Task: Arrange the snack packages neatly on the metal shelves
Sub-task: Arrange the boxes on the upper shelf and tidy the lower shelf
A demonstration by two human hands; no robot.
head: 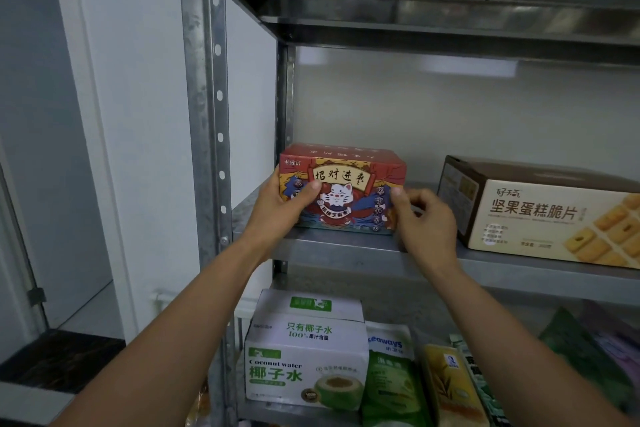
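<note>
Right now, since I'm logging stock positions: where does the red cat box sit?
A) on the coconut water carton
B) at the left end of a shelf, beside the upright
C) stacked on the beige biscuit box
B: the red cat box stands on the metal shelf right beside the left upright.

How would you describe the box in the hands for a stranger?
Find the middle metal shelf, then its left end by the post. The red box there shows a white cat, unlike the larger brown biscuit box on its right.

Arms outstretched, left hand [277, 208] and right hand [429, 224] around red box [349, 166] ends.
</note>
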